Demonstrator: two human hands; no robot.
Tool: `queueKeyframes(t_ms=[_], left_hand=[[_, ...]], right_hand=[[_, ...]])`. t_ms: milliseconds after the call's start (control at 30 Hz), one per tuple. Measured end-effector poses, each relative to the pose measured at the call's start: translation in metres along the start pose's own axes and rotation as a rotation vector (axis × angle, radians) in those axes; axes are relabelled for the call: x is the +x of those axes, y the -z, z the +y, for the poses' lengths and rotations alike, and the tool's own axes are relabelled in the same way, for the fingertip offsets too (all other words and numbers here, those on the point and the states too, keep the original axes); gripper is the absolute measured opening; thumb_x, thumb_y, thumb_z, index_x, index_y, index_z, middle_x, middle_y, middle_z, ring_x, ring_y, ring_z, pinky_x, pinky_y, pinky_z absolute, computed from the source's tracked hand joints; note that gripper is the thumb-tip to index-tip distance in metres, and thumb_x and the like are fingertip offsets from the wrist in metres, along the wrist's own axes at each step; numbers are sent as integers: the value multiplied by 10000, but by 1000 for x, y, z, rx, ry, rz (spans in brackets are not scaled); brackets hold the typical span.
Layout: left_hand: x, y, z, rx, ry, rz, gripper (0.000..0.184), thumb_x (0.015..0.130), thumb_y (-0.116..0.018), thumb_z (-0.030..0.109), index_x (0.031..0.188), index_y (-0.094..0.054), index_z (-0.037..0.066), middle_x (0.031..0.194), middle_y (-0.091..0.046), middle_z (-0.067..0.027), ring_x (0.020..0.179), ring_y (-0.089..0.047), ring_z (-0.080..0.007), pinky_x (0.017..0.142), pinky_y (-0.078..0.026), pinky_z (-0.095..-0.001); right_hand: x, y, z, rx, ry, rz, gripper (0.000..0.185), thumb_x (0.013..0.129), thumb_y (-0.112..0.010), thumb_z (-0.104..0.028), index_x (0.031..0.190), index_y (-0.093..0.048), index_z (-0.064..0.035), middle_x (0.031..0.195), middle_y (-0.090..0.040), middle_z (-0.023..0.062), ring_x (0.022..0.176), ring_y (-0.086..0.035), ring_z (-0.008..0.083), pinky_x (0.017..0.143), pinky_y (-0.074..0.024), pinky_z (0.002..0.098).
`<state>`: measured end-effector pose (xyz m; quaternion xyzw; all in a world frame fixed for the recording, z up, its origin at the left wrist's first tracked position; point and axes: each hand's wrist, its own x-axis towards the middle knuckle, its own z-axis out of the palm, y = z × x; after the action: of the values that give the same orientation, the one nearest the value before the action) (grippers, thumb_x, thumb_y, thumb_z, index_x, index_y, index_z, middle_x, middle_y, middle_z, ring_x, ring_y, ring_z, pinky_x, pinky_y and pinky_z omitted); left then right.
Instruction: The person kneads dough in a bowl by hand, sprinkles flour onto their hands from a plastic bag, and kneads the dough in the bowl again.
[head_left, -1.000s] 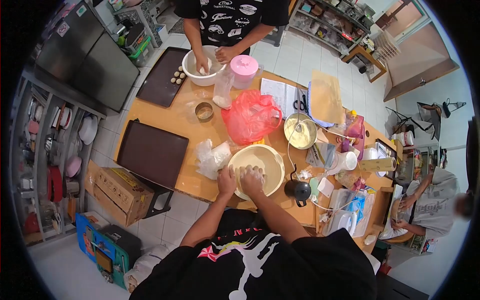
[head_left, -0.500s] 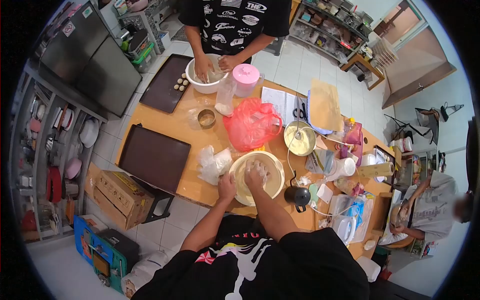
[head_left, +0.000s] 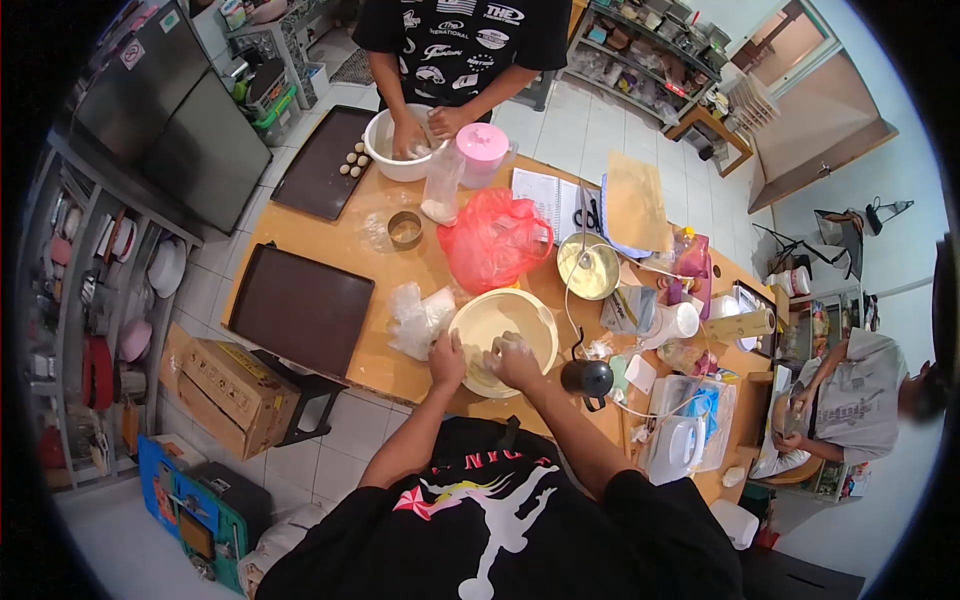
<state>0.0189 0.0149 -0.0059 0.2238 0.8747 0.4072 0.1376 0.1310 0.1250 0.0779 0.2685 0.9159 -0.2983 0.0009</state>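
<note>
A cream-coloured mixing bowl (head_left: 535, 312) stands at the table's near edge, in front of me. My left hand (head_left: 447, 358) grips its left rim, thumb up. Over the near part of the bowl is my right hand (head_left: 514, 362), whitened with flour or dough, its fingers curled inward. What those fingers hold, if anything, is hidden. Pale dough or flour lies low in the bowl, partly covered by the hand. Close to my left hand sits a clear plastic bag of white powder (head_left: 422, 318). A black gooseneck kettle (head_left: 587, 380) stands right of the bowl.
Two dark baking trays (head_left: 300, 305) lie left, the farther with several dough balls (head_left: 354, 160). A red plastic bag (head_left: 492, 240) and a metal bowl of yellowish mixture (head_left: 590, 268) lie beyond. Across the table a person works in a white basin (head_left: 388, 165); another person sits right.
My right hand has drawn back from the middle of the bowl toward its near side, and its fingers have curled. My left hand stays on the rim. The view has shifted slightly.
</note>
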Motion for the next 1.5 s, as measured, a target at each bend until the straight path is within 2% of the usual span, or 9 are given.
queueKeyframes(t_ms=[133,267,400,600,700,1200,1300,1400,1500], left_hand=[[-1,1,1,-36,-38,10,287,958,-480,254,872,-547,-11,814,-610,-267,809,-569,-476,716,-429,-539],[-6,-8,-3,10,-178,32,293,956,-483,260,871,-547,-13,808,-606,-270,807,-570,-474,708,-431,-537],[-9,-4,11,9,-75,-83,278,951,-493,252,875,-543,-11,791,-601,-271,805,-569,-474,701,-428,-542],[-5,4,10,-9,-77,-207,235,939,-501,205,937,-549,-25,830,-588,-277,811,-554,-480,704,-409,-549],[-4,-2,-1,-15,-213,-124,225,934,-503,195,955,-553,-24,830,-591,-275,811,-561,-481,705,-419,-550],[-3,-1,3,-62,-119,-122,299,951,-498,262,833,-520,-12,766,-571,-274,779,-548,-480,671,-410,-535],[0,0,-1,-94,-178,-78,301,951,-498,268,838,-525,-9,760,-579,-274,768,-559,-478,664,-410,-543],[1,-1,1,-101,-139,-82,277,949,-499,249,860,-531,-11,758,-590,-272,765,-570,-477,661,-418,-547],[4,-4,-5,-100,-99,-46,245,944,-503,228,872,-529,-5,756,-602,-266,759,-578,-472,668,-427,-548]], right_hand=[[-16,-21,8,141,23,-174,291,739,-688,-288,801,-551,-39,930,-566,215,948,-548,393,782,-456,461],[-18,-65,32,115,-133,-276,400,846,-543,-380,1086,-570,-61,1058,-589,222,1025,-525,410,936,-394,489],[-20,-46,-8,-198,-317,-113,360,871,-516,-390,1005,-656,-87,1064,-616,168,1047,-524,365,943,-340,556],[10,-58,4,-337,-304,268,258,852,-560,-341,893,-705,-132,980,-640,90,958,-535,308,834,-363,492],[33,-60,15,-299,-369,267,270,882,-521,-314,905,-698,-112,989,-638,95,999,-529,313,889,-346,517],[52,-48,22,95,-761,387,454,968,-350,-373,1107,-628,-42,1178,-602,168,1128,-497,362,995,-320,550],[63,-69,73,557,-719,416,479,970,-351,-373,1142,-592,3,1122,-603,241,1038,-542,417,950,-391,499],[68,-36,51,182,-596,324,432,959,-391,-325,1079,-576,46,1016,-603,292,940,-561,455,876,-426,487],[60,-31,28,206,-412,682,308,921,-481,-267,934,-537,36,938,-549,276,928,-507,433,831,-389,508]])
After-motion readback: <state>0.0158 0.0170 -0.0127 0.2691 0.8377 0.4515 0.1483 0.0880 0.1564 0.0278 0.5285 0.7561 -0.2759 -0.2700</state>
